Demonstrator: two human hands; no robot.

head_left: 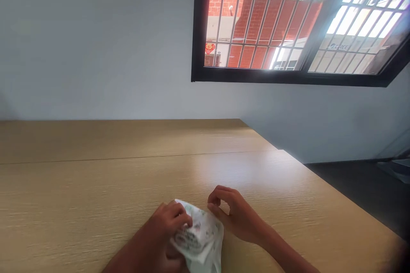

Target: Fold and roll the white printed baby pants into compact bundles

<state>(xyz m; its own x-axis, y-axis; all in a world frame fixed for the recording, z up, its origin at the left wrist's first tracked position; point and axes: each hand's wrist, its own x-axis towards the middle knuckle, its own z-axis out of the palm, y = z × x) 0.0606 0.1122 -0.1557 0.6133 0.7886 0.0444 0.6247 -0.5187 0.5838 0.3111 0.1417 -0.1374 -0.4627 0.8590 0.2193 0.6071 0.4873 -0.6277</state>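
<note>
A crumpled white bag (200,234), thin and soft-looking with dark and faint green print, lies near the front of the wooden table. My left hand (169,222) is closed over its left side, fingers bent onto the printed face; part of that hand is under or behind the bag. At the bag's upper right edge is my right hand (232,211), thumb and fingers curled round with their tips close together. Whether a thin bit is pinched between those tips does not show. The bag's lower end runs out of the picture.
The pale wooden table (96,192) has a seam across it and a right edge slanting toward me. Behind it stands a grey-white wall (96,42) with a black-framed, barred window (250,73). Dark floor (346,183) lies beyond the table's right edge.
</note>
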